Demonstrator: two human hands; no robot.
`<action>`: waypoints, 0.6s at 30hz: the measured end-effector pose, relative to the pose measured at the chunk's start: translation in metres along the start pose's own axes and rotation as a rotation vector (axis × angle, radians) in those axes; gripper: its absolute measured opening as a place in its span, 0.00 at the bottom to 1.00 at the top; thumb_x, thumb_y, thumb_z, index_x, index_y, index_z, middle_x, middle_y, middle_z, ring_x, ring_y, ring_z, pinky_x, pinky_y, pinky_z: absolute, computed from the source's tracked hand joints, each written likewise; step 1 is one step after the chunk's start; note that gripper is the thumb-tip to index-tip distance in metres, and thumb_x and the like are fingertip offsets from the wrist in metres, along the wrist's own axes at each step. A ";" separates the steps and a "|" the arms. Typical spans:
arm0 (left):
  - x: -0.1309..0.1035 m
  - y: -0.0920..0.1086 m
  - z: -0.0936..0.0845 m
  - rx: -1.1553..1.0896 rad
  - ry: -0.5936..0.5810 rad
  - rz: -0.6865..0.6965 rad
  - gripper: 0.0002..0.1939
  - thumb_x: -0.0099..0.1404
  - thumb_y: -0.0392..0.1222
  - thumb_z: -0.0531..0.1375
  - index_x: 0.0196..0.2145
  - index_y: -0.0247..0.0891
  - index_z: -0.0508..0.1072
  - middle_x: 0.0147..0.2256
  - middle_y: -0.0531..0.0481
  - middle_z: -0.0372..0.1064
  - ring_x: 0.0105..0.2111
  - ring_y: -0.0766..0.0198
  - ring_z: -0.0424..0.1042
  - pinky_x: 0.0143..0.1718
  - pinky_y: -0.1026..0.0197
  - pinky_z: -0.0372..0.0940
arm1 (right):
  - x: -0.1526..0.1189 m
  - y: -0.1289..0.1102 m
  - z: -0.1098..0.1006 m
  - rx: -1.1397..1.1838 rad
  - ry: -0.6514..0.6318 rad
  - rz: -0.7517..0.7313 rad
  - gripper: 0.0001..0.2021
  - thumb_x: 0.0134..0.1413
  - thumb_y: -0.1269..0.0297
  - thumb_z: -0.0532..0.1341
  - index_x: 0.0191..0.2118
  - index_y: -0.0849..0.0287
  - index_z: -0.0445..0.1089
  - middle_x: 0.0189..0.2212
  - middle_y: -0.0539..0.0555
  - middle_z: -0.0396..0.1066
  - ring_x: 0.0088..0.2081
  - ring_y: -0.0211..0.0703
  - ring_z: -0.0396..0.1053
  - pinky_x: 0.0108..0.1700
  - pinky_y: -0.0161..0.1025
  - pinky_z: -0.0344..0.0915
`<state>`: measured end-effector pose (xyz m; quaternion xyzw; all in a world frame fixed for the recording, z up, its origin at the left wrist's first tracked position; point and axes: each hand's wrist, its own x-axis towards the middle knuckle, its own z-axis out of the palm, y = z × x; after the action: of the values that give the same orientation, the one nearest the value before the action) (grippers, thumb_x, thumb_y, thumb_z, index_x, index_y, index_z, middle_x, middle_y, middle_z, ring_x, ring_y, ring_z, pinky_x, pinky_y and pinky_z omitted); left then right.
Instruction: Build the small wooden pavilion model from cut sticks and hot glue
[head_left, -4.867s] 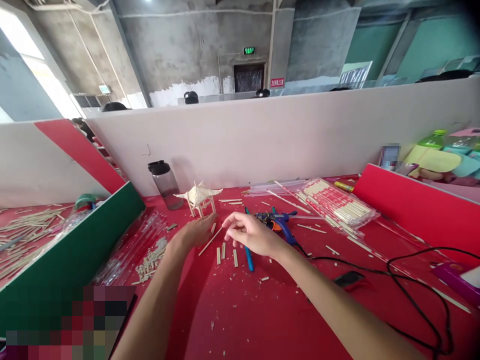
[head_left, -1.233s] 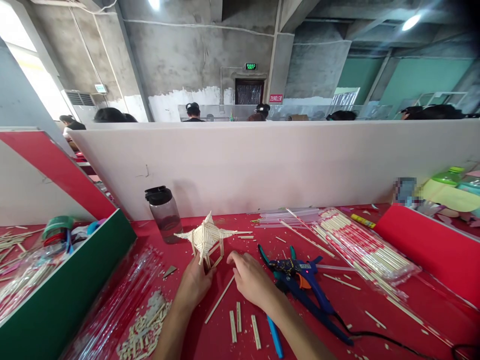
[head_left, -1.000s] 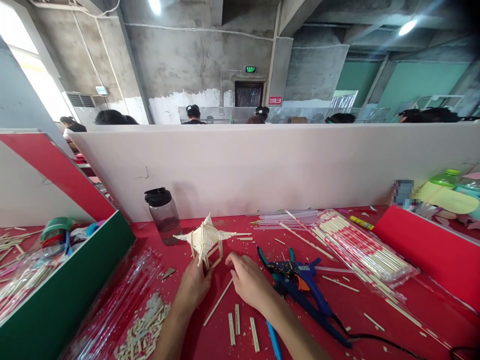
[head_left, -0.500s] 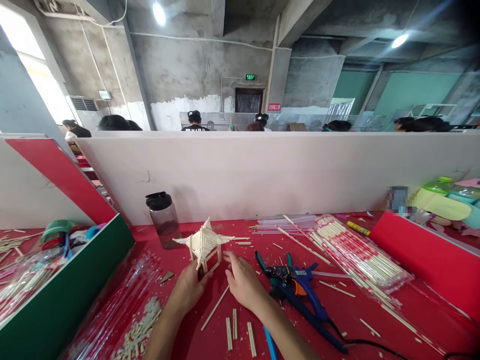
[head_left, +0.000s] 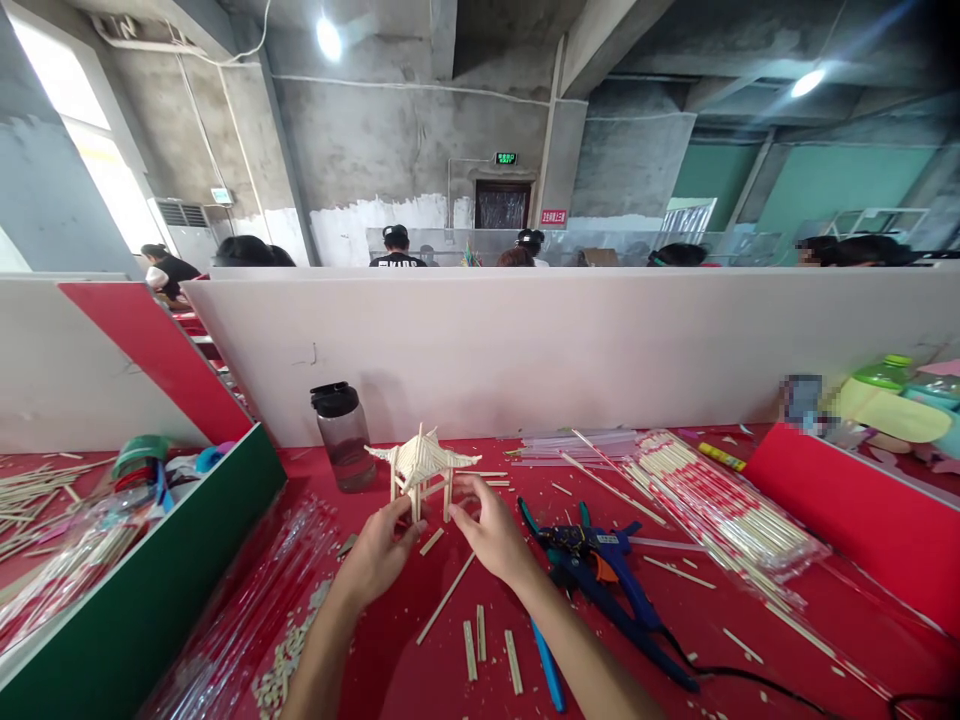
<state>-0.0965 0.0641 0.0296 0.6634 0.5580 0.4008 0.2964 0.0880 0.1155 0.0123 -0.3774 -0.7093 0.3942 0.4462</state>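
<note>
A small pavilion model (head_left: 420,462) of pale wooden sticks stands upright near the middle of the red table, its pointed roof corners spread over thin legs. My left hand (head_left: 381,552) grips a front leg on the left side, thumb and fingers closed about it. On the other side, my right hand (head_left: 491,528) pinches a right leg between thumb and fingers. A short stick piece (head_left: 431,542) lies just below the model, and a longer loose stick (head_left: 446,598) is between my forearms. Several short paired sticks (head_left: 481,633) rest closer to me.
Right of my hands lie a blue glue gun (head_left: 634,590) and pliers (head_left: 607,625). Bagged sticks (head_left: 720,500) are at right. A dark-lidded water bottle (head_left: 345,440) stands behind left. Clear plastic wrap (head_left: 247,580) and stick scraps (head_left: 289,650) lie left, beside a green divider (head_left: 150,590).
The pavilion has turned from tilted toward me to upright. My right hand has come in from beside it and closed on a leg. The view has shifted slightly left.
</note>
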 end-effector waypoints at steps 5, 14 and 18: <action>-0.002 0.019 -0.005 -0.291 0.031 -0.076 0.19 0.62 0.52 0.61 0.43 0.34 0.76 0.33 0.48 0.73 0.34 0.59 0.68 0.38 0.62 0.63 | 0.000 -0.018 -0.011 0.048 0.031 -0.069 0.10 0.61 0.64 0.56 0.48 0.56 0.66 0.45 0.56 0.72 0.47 0.45 0.71 0.50 0.42 0.67; 0.002 0.020 0.011 -0.805 0.032 -0.269 0.21 0.56 0.48 0.67 0.43 0.32 0.76 0.27 0.52 0.67 0.25 0.69 0.63 0.27 0.67 0.57 | 0.000 -0.027 -0.019 0.218 -0.109 0.045 0.15 0.58 0.61 0.59 0.51 0.53 0.62 0.30 0.47 0.70 0.29 0.39 0.71 0.32 0.36 0.67; 0.008 0.015 0.022 -0.814 0.012 -0.317 0.22 0.54 0.50 0.67 0.42 0.31 0.76 0.25 0.53 0.65 0.23 0.70 0.61 0.25 0.66 0.56 | 0.002 -0.016 -0.020 0.338 -0.113 0.118 0.15 0.56 0.60 0.61 0.49 0.52 0.65 0.27 0.45 0.67 0.23 0.36 0.66 0.24 0.31 0.61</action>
<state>-0.0694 0.0705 0.0331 0.3962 0.4514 0.5413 0.5884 0.1028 0.1156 0.0329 -0.3152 -0.6335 0.5537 0.4391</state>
